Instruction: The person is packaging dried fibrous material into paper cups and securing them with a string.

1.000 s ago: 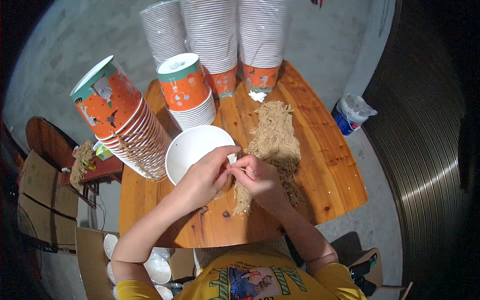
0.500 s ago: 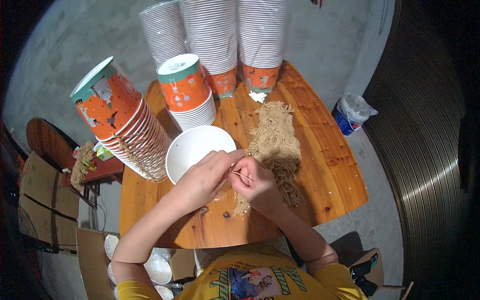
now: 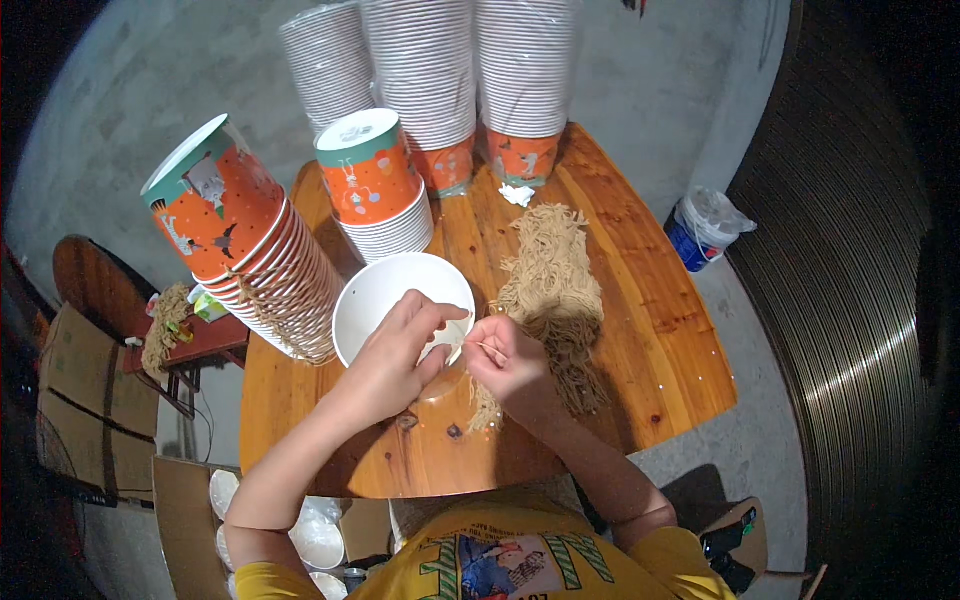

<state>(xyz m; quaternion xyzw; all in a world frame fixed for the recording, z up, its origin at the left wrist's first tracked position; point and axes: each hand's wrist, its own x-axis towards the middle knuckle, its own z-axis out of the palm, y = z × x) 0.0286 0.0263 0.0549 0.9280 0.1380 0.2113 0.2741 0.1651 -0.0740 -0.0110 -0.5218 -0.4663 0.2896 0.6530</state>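
Observation:
On the near side of the table lies a white paper bucket [image 3: 372,290], its open mouth facing up with a small hole near the rim. My left hand [image 3: 392,365] is over its near right side, thumb and forefinger spread apart. Beside it, my right hand [image 3: 505,355] pinches a thin tan cord [image 3: 490,350]. A small pale bit shows between the two hands, too small to make out. Right of the bucket lies a thick bundle of tan cords [image 3: 550,270], partly behind my right hand.
Leaning at the left is a stack of orange and green paper buckets [image 3: 235,220] with cords hanging on it. Another stack [image 3: 370,185] and tall plastic-wrapped stacks [image 3: 420,70] stand behind. A crumpled white tissue [image 3: 516,194] lies near them. A blue-white pail [image 3: 700,230] is on the floor.
My left thumb and fingers have parted and drawn slightly away from my right hand. The right hand still pinches the cord. The bucket has shifted very little.

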